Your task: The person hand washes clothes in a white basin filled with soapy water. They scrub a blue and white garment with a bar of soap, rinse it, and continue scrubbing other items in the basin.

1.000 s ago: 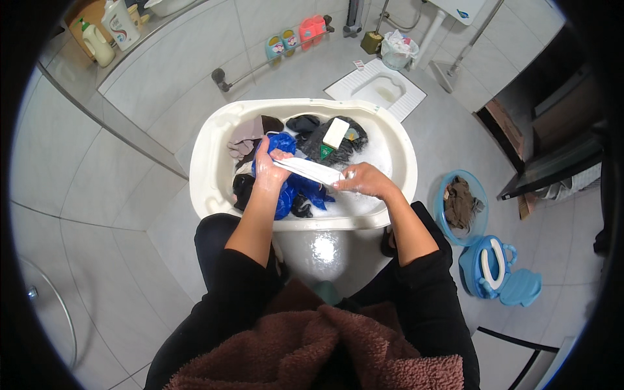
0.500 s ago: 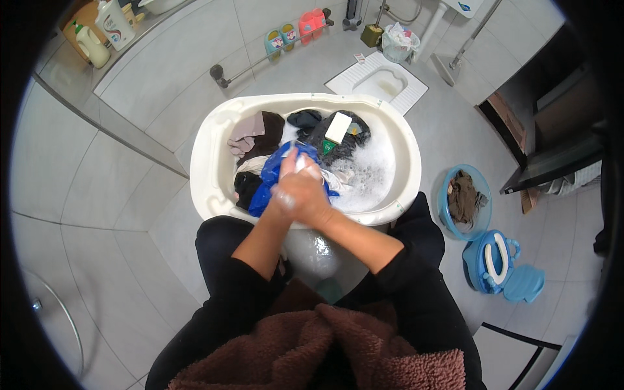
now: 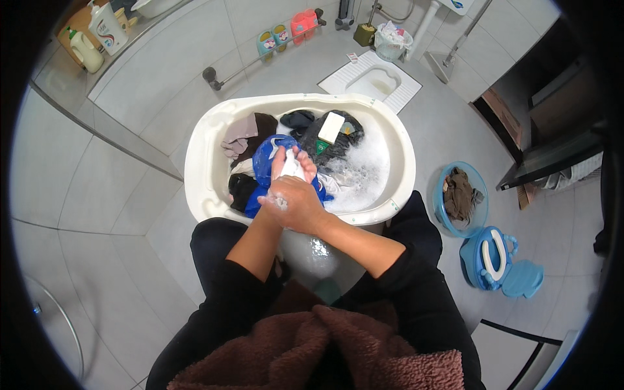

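My hands are together over the near middle of the white bathtub (image 3: 408, 159). My left hand (image 3: 306, 168) has its palm up, with a small wet white cloth (image 3: 290, 168) lying along it between thumb and fingers. My right hand (image 3: 298, 203) crosses over the heel of the left, its fingers closed on the near part of the cloth. Suds cling to the skin. Below them lies a blue garment (image 3: 264, 162). Behind it, a white bar of soap (image 3: 331, 128) rests on dark clothes (image 3: 351, 133) beside a green triangular patch.
Foamy water (image 3: 367, 172) fills the tub's right side; brown and mauve clothes (image 3: 240, 135) lie left. On the floor at right stand a blue basin (image 3: 482, 214) of clothes and a blue child's potty (image 3: 478, 263). A squat toilet (image 3: 404, 91) is behind the tub.
My hands were blurred and clasped farther forward; now the left palm shows with the white cloth, and the right hand has slid back toward me. The view has shifted slightly.
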`<state>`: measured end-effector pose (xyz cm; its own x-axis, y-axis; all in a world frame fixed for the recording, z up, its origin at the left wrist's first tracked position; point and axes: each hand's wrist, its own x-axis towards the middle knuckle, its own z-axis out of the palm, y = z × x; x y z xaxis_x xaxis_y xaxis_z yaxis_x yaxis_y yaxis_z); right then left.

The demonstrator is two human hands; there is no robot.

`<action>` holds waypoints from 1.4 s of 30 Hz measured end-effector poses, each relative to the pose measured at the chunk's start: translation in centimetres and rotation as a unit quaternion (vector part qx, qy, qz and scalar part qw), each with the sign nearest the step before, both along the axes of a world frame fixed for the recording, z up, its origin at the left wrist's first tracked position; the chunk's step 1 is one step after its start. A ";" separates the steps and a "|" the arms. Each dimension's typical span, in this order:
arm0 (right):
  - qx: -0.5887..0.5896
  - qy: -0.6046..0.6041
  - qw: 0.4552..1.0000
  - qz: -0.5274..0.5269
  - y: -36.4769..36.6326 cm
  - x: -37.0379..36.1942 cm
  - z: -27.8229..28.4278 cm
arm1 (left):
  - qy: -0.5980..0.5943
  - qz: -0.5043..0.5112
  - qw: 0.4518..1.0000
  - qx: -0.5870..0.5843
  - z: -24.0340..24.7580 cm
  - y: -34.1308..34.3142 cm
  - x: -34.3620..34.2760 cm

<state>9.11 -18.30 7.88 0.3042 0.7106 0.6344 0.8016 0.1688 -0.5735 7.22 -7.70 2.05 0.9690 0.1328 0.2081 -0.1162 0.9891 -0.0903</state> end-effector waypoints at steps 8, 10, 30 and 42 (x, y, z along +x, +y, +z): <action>-0.064 0.305 0.902 -0.299 -0.3 11.4 0.3 | 0.332 0.070 0.932 0.129 3.2 -2.3 0.4; -0.039 0.380 0.906 -0.183 -0.7 9.1 0.4 | 0.308 0.095 0.945 0.058 2.7 -1.1 0.1; -0.092 0.664 0.738 -0.076 -6.1 16.3 0.5 | 0.434 0.033 0.898 0.069 4.0 1.6 -1.9; -0.224 0.772 0.582 0.120 -6.2 12.4 0.1 | 0.334 0.182 0.914 0.141 3.8 2.4 -2.0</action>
